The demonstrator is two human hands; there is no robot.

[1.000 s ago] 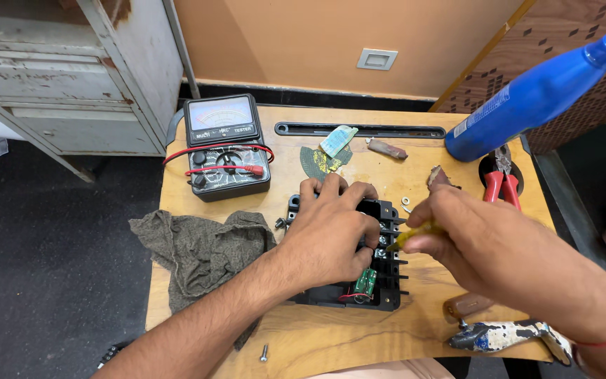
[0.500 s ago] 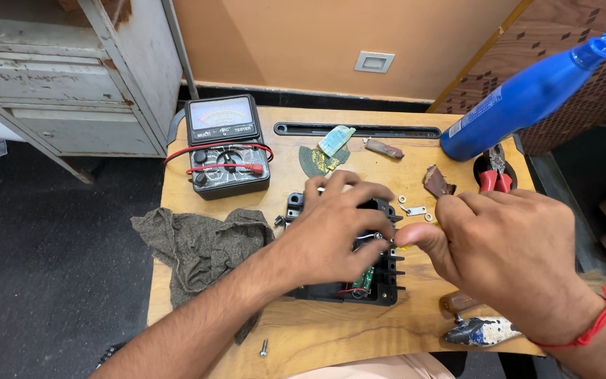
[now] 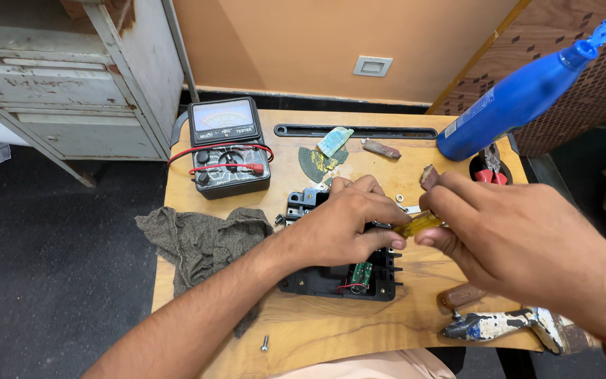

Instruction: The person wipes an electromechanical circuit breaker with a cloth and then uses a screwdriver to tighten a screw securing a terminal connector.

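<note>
Since a moment ago, the right hand (image 3: 520,245) has raised its pinched yellow piece (image 3: 419,224) to the left hand (image 3: 348,224), whose grip touches it.

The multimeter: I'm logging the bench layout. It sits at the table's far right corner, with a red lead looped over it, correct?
Not quite. The head view shows the multimeter at the far left corner of the table; the blue bottle is at the far right. The red lead does loop over it.
</note>
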